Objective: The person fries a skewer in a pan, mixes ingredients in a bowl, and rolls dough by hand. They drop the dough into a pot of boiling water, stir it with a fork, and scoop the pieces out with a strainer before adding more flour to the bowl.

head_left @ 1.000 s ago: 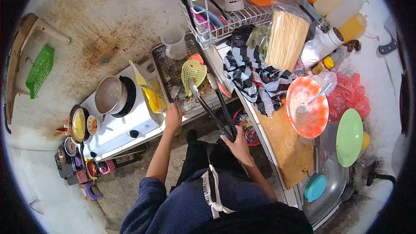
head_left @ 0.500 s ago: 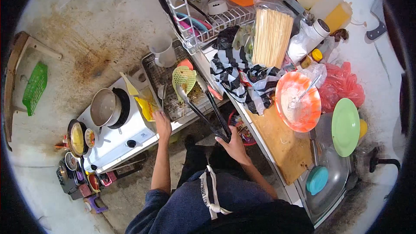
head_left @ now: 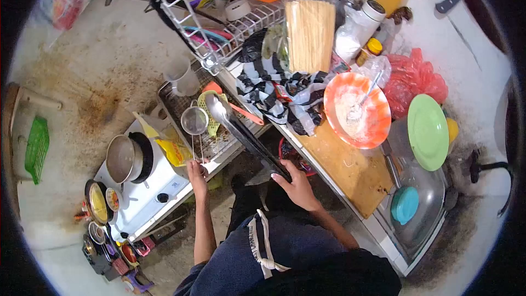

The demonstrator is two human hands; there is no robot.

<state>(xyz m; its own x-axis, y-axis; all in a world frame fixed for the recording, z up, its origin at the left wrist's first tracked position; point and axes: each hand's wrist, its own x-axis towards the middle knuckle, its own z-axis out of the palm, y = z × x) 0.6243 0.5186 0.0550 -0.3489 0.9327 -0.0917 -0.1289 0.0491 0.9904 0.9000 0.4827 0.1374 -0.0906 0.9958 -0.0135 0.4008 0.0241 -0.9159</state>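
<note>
My right hand (head_left: 298, 187) grips the handle end of long black tongs (head_left: 253, 143), whose metal heads point up and left over the rack tray. My left hand (head_left: 198, 180) is closed around the handle end of a small round strainer (head_left: 194, 120), held near the counter edge. Behind the tongs' heads lies a yellow-green slotted scoop (head_left: 213, 126) on the wire rack, beside an orange-red utensil (head_left: 246, 113). A yellow packet (head_left: 174, 152) lies just left of the strainer.
A white stove (head_left: 137, 192) with a pot (head_left: 124, 159) stands on the left. To the right, an orange-red bowl (head_left: 350, 112) of white powder and a spoon rests by a wooden board (head_left: 345, 164). Further right are a green plate (head_left: 427, 131) and a sink (head_left: 427, 208).
The strainer now shows upright above my left hand, its mesh facing the camera. The tongs in my right hand are closer together. The whole view has shifted.
</note>
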